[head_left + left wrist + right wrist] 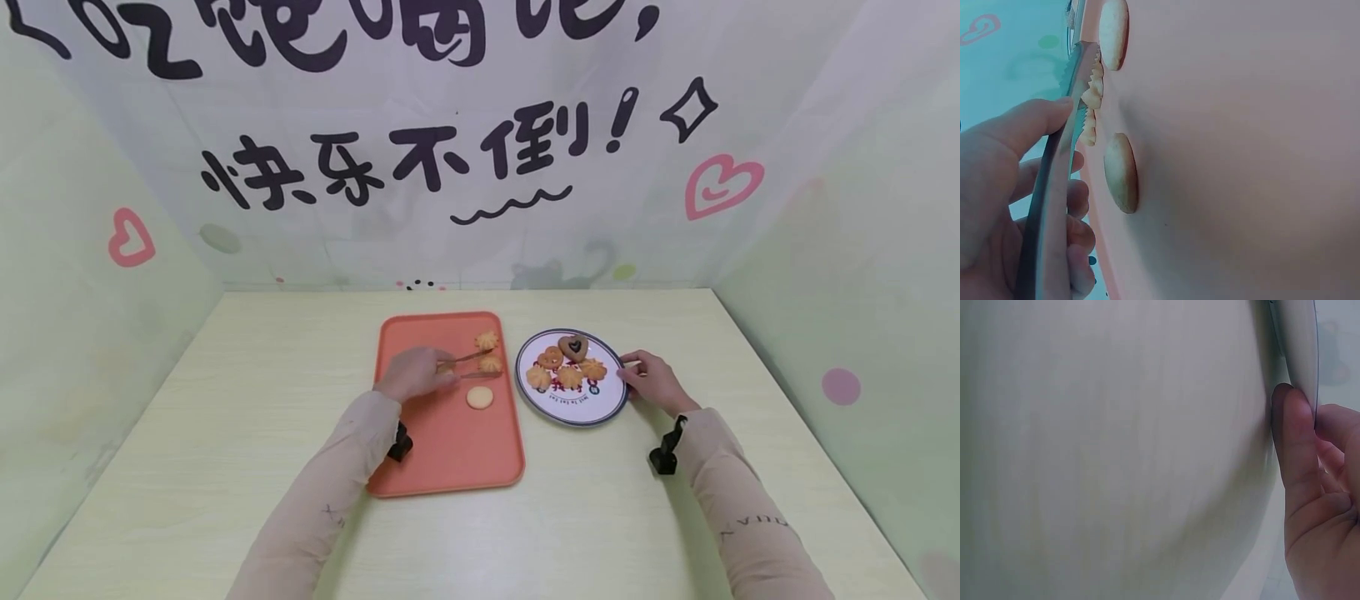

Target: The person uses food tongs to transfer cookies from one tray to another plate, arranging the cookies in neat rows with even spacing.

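Observation:
My left hand (416,373) grips metal tongs (1054,206) over the orange tray (450,462). In the head view, the tongs' toothed ends lie either side of a flower-shaped cookie (490,365) near the tray's right edge. A second flower-shaped cookie (486,340) sits just beyond, and a plain round cookie (480,398) lies nearer me. Another pale cookie (447,367) is partly hidden by the left hand. My right hand (655,382) pinches the rim of a white plate (1302,350) between thumb and fingers, at its right side.
Several cookies rest on the plate, among them a brown heart-shaped cookie (574,347) with a dark centre and a pretzel-shaped one (550,357). Tray and plate stand side by side on a pale wooden table (247,400). Printed cloth walls (480,242) enclose its back and sides.

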A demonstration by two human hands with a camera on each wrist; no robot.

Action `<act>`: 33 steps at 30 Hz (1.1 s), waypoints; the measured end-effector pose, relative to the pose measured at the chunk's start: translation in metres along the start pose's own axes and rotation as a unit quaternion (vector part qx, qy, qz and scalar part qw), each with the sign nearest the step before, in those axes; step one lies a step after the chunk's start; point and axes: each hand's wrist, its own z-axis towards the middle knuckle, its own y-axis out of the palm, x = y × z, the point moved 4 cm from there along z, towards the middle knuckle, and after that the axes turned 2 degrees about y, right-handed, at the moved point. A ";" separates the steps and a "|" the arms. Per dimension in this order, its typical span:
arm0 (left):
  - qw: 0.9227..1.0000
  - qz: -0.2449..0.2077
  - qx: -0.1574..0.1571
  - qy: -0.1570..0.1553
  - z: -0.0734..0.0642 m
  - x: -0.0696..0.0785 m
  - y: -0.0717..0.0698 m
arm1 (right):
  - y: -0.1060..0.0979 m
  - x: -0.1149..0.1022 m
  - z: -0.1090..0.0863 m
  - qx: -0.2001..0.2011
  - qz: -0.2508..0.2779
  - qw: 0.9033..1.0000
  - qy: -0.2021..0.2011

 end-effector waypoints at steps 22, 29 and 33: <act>0.999 -0.042 -0.020 0.013 -0.003 -0.009 0.004 | -0.001 -0.003 -0.002 -0.001 -0.002 1.000 0.000; 0.999 -0.028 -0.039 0.011 -0.005 -0.009 0.003 | 0.000 -0.002 -0.001 0.002 -0.004 1.000 0.004; 0.999 -0.013 -0.050 0.006 -0.006 -0.007 0.003 | -0.001 -0.003 -0.001 -0.002 -0.003 1.000 -0.001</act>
